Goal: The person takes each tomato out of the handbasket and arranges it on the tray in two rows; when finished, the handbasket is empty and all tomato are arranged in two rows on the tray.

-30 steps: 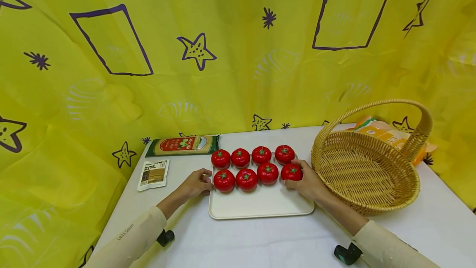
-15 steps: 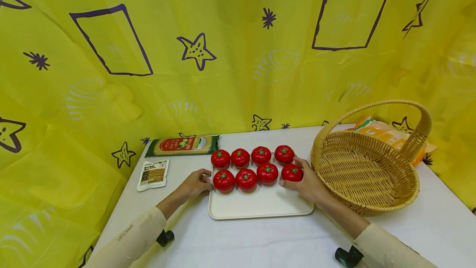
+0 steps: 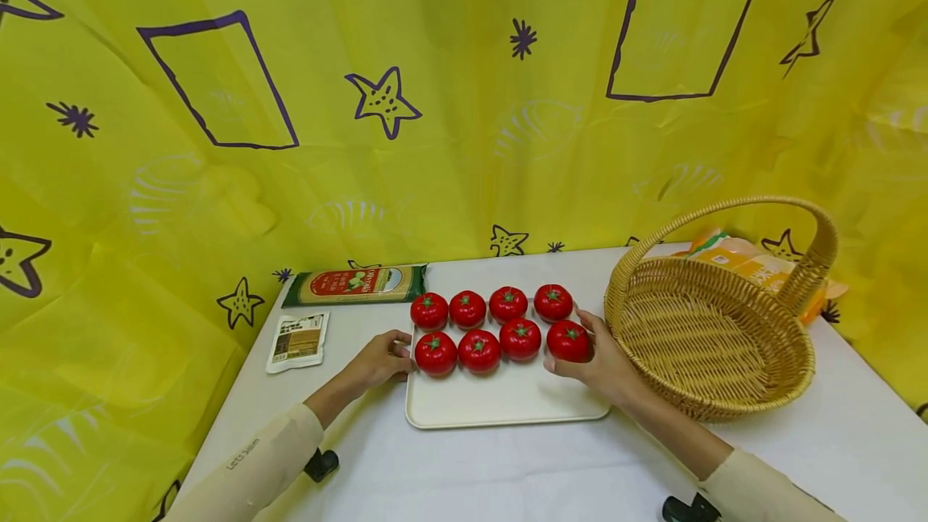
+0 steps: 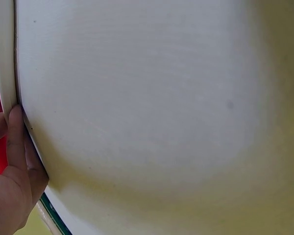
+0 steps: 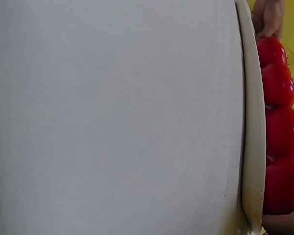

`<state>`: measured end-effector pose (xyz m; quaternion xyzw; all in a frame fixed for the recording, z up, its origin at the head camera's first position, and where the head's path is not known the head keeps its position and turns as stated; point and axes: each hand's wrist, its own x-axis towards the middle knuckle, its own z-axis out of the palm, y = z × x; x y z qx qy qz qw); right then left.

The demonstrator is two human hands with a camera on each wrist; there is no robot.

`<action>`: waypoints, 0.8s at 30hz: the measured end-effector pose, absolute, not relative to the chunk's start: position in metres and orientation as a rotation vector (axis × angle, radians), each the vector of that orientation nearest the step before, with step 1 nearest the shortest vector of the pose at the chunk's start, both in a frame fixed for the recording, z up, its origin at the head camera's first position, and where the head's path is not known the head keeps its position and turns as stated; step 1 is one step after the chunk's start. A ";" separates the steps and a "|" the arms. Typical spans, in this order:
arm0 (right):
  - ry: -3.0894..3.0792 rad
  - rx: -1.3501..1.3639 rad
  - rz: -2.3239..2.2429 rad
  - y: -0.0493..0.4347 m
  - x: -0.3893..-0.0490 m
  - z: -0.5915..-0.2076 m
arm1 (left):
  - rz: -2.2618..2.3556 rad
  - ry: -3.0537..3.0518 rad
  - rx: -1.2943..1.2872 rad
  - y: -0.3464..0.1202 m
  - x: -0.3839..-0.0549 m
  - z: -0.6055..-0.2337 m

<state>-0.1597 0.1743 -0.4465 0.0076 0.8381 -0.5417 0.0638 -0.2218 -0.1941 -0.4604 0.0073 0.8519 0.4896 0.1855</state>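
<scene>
Red tomatoes with green stems stand in two rows on a cream tray. My left hand grips the tray's left edge; in the left wrist view, the thumb lies over the rim and the fingers press its outer side. At the front row's right end, my right hand spreads loosely about the last tomato, thumb in front and fingers behind. A gap shows between thumb and tomato. The right wrist view catches a line of tomatoes and only a sliver of that hand.
To the right of the tray stands a wicker basket with a tall handle, partly covering an orange packet. A green long packet lies back left, with a small white pouch before it. A yellow curtain hangs behind.
My right thumb and fingers have spread away from the last tomato, and the hand has drawn back slightly. The tomato stays on the tray. My left hand has not moved.
</scene>
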 end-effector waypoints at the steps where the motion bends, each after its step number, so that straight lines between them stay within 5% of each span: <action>1: 2.527 0.016 -1.639 0.175 -0.158 -0.446 | 1.374 2.402 0.022 -0.194 -0.222 -0.460; 24: 2.505 -0.258 -1.482 0.202 -0.101 -0.428 | 1.400 2.393 -0.008 -0.204 -0.209 -0.454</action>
